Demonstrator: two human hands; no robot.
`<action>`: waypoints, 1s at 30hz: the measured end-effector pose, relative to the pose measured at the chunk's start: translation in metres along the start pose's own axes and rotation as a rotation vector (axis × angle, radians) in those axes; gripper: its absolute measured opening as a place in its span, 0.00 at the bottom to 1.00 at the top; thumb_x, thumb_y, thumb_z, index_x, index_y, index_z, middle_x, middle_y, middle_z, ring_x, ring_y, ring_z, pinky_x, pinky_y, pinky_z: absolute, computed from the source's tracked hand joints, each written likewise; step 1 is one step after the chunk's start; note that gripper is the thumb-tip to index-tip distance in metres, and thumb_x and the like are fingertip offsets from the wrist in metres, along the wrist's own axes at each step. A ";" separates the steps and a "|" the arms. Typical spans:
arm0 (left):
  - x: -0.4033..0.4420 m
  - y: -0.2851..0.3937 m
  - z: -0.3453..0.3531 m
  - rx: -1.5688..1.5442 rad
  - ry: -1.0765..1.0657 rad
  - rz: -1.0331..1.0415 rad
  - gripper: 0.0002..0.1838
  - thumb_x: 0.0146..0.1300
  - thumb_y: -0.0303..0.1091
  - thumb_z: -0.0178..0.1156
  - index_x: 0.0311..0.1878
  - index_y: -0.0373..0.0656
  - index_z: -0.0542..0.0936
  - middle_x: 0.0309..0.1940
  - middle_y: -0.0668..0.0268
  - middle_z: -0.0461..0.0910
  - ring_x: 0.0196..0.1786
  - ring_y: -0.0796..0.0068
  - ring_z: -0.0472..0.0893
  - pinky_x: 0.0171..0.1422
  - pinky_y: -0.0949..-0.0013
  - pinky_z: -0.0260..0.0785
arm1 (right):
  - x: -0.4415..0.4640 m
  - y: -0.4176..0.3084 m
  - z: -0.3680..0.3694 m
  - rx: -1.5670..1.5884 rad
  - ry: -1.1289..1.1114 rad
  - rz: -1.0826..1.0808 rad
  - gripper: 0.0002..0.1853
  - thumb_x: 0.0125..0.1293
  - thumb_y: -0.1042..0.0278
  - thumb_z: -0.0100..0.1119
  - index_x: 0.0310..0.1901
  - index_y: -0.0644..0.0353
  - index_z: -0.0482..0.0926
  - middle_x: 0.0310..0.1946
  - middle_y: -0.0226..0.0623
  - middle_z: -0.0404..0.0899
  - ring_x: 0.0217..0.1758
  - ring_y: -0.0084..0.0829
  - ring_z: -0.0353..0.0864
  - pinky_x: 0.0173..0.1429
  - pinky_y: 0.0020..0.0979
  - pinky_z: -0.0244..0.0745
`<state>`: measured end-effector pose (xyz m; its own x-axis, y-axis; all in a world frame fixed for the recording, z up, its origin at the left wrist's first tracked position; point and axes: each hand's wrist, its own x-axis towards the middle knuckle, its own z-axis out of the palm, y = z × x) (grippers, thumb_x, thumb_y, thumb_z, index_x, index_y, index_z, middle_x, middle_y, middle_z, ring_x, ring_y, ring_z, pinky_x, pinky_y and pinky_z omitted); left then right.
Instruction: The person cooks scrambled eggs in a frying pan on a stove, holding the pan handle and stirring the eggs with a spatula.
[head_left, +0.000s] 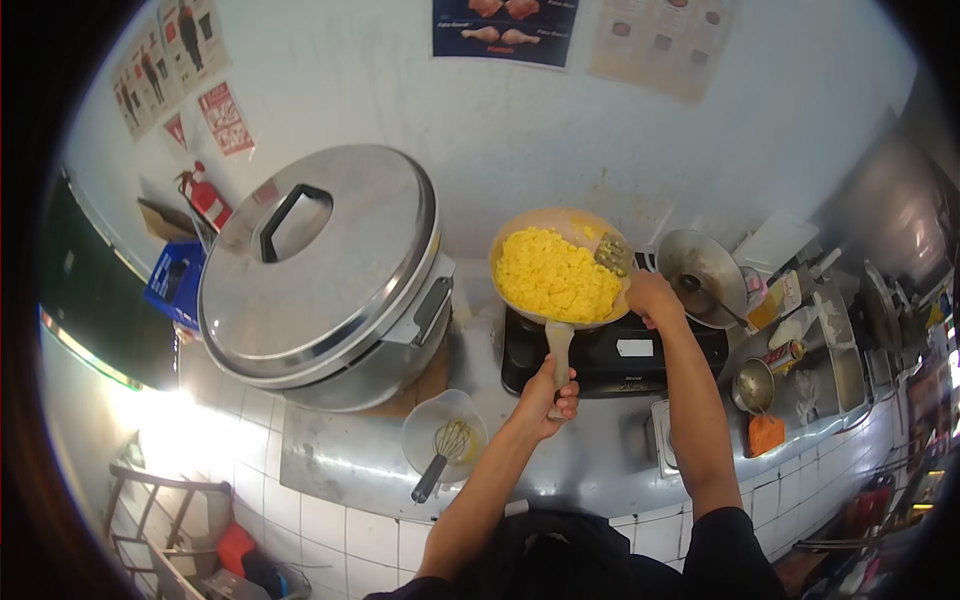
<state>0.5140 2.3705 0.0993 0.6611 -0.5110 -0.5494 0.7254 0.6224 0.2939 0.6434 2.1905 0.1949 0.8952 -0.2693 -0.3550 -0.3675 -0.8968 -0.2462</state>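
Note:
A light-coloured frying pan (pixel 560 217) is tilted over the black portable stove (pixel 590 368), with a heap of yellow scrambled egg (pixel 555 272) in it. My left hand (pixel 547 400) is wrapped round the pan's beige handle (pixel 559 350). At the pan's right side, my right hand (pixel 652 298) is closed on a spatula, its slotted metal head (pixel 611 254) resting against the egg at the pan's inner right edge. The spatula's handle is mostly hidden by the hand.
A large lidded steel pot (pixel 325 265) stands left. A clear bowl (pixel 418 425) with a whisk (pixel 447 450) sits near the counter's front. At right are a wok (pixel 715 255), a small metal bowl (pixel 752 385) and an orange cloth (pixel 766 435).

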 end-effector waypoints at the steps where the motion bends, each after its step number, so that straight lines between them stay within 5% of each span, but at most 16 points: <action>1: -0.002 0.000 0.001 0.003 0.017 0.006 0.22 0.73 0.57 0.36 0.39 0.46 0.67 0.17 0.74 0.60 0.15 0.84 0.56 0.18 0.78 0.49 | 0.016 -0.001 0.009 -0.029 0.009 -0.045 0.11 0.56 0.73 0.51 0.34 0.71 0.80 0.26 0.51 0.82 0.25 0.42 0.84 0.30 0.38 0.79; 3: 0.001 0.001 -0.004 -0.007 -0.008 -0.014 0.23 0.73 0.57 0.36 0.40 0.46 0.66 0.18 0.73 0.59 0.16 0.83 0.56 0.19 0.76 0.51 | 0.041 -0.007 0.023 -0.071 0.034 -0.132 0.11 0.58 0.77 0.46 0.32 0.74 0.78 0.24 0.53 0.81 0.20 0.43 0.82 0.21 0.38 0.78; 9: 0.001 0.005 -0.004 -0.025 -0.025 -0.041 0.22 0.73 0.56 0.36 0.40 0.46 0.66 0.17 0.73 0.59 0.15 0.83 0.56 0.19 0.76 0.50 | 0.058 -0.010 0.080 -0.521 0.577 -0.639 0.19 0.59 0.75 0.51 0.54 0.69 0.72 0.26 0.49 0.82 0.26 0.43 0.84 0.29 0.37 0.79; 13: 0.003 0.003 -0.007 -0.059 -0.019 -0.041 0.22 0.73 0.56 0.36 0.40 0.46 0.66 0.17 0.73 0.60 0.16 0.83 0.56 0.19 0.76 0.50 | -0.030 0.011 0.063 -0.626 0.483 -0.581 0.27 0.59 0.73 0.52 0.62 0.66 0.65 0.23 0.41 0.81 0.27 0.39 0.84 0.29 0.37 0.78; 19: 0.000 0.002 -0.002 -0.055 -0.017 -0.016 0.22 0.73 0.56 0.36 0.40 0.45 0.66 0.17 0.73 0.59 0.16 0.83 0.56 0.19 0.76 0.51 | -0.111 0.028 0.018 -0.818 0.239 -0.549 0.30 0.58 0.73 0.53 0.64 0.66 0.62 0.27 0.45 0.80 0.28 0.40 0.84 0.29 0.36 0.79; 22: 0.001 0.000 -0.002 -0.052 0.012 -0.033 0.22 0.73 0.56 0.36 0.40 0.45 0.66 0.17 0.73 0.59 0.16 0.83 0.56 0.19 0.76 0.51 | -0.076 0.027 0.047 -0.678 0.316 -0.603 0.31 0.59 0.73 0.54 0.65 0.65 0.61 0.31 0.50 0.79 0.32 0.44 0.83 0.33 0.39 0.80; 24: 0.004 0.002 -0.004 -0.056 -0.013 -0.023 0.23 0.73 0.57 0.35 0.40 0.45 0.65 0.17 0.73 0.59 0.16 0.82 0.56 0.20 0.74 0.52 | -0.033 0.036 0.060 -0.542 0.446 -0.668 0.36 0.57 0.74 0.56 0.68 0.53 0.57 0.25 0.49 0.79 0.31 0.50 0.82 0.36 0.46 0.78; 26: 0.004 0.000 -0.005 -0.055 -0.024 -0.027 0.23 0.73 0.57 0.35 0.40 0.46 0.65 0.17 0.73 0.60 0.15 0.82 0.57 0.20 0.74 0.52 | 0.012 0.032 0.049 -0.362 0.303 -0.569 0.32 0.57 0.72 0.57 0.66 0.56 0.62 0.30 0.59 0.78 0.37 0.55 0.80 0.44 0.51 0.75; 30: 0.004 0.002 -0.005 -0.048 -0.018 -0.024 0.23 0.73 0.57 0.35 0.40 0.46 0.65 0.17 0.73 0.60 0.16 0.83 0.56 0.20 0.74 0.52 | 0.010 0.038 -0.022 -0.286 0.291 -0.723 0.23 0.59 0.72 0.56 0.58 0.58 0.72 0.35 0.57 0.79 0.39 0.57 0.78 0.48 0.51 0.72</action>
<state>0.5167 2.3730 0.0936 0.6470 -0.5367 -0.5416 0.7316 0.6371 0.2426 0.6439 2.1456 0.2021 0.9299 0.3629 0.0598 0.3666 -0.9277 -0.0712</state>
